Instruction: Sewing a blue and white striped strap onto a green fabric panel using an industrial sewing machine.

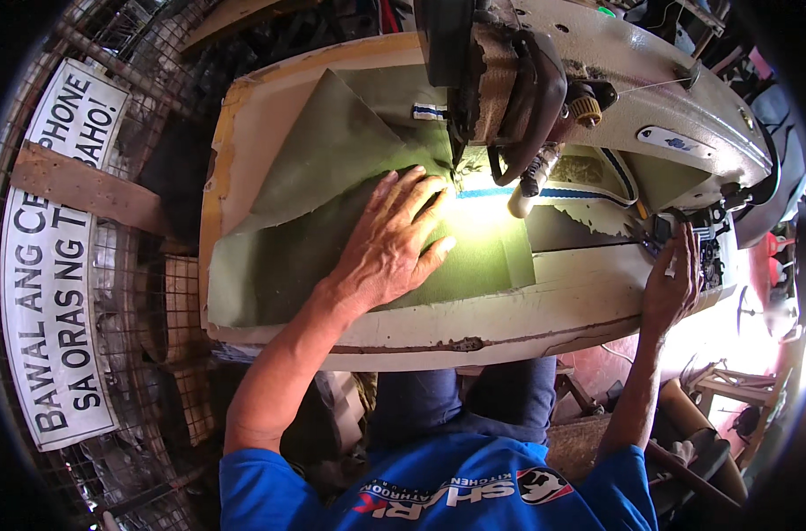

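Observation:
My left hand lies flat on olive-green fabric, fingers spread, just left of the sewing machine's needle area. One corner of the cloth is folded over at the back. A blue-and-white striped tape runs across the lit fabric under the machine head and curls back on the right. A short striped piece lies farther back on the cloth. My right hand is at the table's right end, fingers stretched out beside a dark pair of snips. Its palm side is hidden.
The pale sewing table has a worn, chipped front edge. The machine arm spans the back right, with a small lamp below its head. Wire mesh with a white sign stands at left. Wooden pieces lie at lower right.

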Tool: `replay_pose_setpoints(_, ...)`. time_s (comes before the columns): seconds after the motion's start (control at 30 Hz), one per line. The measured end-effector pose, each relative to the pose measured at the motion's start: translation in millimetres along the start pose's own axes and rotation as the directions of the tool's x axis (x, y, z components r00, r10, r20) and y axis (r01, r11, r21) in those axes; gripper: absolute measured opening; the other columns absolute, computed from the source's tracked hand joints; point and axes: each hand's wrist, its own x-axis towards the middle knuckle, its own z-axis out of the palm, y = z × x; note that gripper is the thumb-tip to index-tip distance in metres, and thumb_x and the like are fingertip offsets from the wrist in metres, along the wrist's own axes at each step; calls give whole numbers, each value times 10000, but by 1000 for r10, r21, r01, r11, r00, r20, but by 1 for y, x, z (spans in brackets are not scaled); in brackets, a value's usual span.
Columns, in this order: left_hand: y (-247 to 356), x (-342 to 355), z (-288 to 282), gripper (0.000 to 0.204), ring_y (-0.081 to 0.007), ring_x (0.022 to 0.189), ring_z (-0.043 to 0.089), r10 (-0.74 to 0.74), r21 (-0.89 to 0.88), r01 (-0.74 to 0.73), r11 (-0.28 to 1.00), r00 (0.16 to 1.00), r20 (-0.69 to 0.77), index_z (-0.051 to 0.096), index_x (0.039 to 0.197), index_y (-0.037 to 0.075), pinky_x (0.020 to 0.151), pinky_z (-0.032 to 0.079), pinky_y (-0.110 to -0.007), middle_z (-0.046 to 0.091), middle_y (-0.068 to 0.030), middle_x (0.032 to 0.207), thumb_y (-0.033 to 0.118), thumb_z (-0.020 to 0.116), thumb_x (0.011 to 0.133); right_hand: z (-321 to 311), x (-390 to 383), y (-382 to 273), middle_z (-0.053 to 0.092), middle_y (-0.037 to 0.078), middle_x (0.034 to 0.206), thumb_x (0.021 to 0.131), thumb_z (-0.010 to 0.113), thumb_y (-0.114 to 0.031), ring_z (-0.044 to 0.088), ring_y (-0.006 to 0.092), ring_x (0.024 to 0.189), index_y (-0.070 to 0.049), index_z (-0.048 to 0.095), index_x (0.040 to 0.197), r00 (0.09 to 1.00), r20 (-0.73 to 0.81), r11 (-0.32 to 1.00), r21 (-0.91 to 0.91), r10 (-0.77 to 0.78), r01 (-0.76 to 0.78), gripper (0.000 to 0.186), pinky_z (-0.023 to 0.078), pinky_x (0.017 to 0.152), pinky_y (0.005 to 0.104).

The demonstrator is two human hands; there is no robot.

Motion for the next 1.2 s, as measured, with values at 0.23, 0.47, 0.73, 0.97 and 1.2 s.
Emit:
replay_pose_setpoints(0.23, -2, -1, 1, 472, -344, 1325, 435, 9, -6, -9, 1000, 1000, -17, 549, 1306, 4, 1151, 315, -503, 495, -157, 1352, 224, 640, 899, -15, 9, -37, 583, 121, 1360, 915, 633, -104, 538, 323, 1285, -70, 634, 1269, 952, -151, 963, 0, -267, 270, 356, 439, 1042, 450)
replay_pose_setpoints(0.47, 0, -4, -1, 441, -314, 1318, 470, 40, 18, -40, 999, 999, 2, 574, 1279, 14, 1152, 324, -491, 544, -153, 1350, 193, 654, 884, -1, 25, -146, 653, 130, 1071, 852, 681, -121, 633, 304, 978, -21, 650, 1075, 599, 110, 494, 691, -793, 527, 246, 511, 885, 428)
replay_pose_setpoints(0.73, 0, -4, -3, 430, -316, 1322, 470, 41, 17, -41, 999, 999, 12, 573, 1276, 0, 1161, 311, -492, 548, -152, 1351, 183, 634, 891, 28, 30, -163, 654, 115, 969, 904, 640, -213, 623, 290, 898, -41, 651, 1104, 497, 42, 394, 670, -867, 629, 264, 498, 829, 412)
replay_pose_setpoints(0.97, -11, 4, -2, 436, -316, 1294, 480, 65, 22, -65, 998, 998, 12, 575, 1260, 3, 1135, 334, -518, 547, -137, 1332, 227, 635, 891, 36, 36, -168, 638, 98, 941, 848, 658, -158, 610, 296, 929, -92, 629, 944, 511, 73, 420, 674, -856, 607, 120, 481, 839, 419)
replay_pose_setpoints(1.2, -15, 5, 0, 445, -315, 1310, 474, 56, -6, -56, 998, 998, 7, 563, 1280, 24, 1146, 326, -514, 535, -122, 1350, 207, 644, 882, 11, 33, -146, 661, 123, 1106, 809, 737, -159, 588, 312, 1136, -83, 688, 1069, 581, 147, 515, 665, -801, 541, 276, 423, 1035, 485)
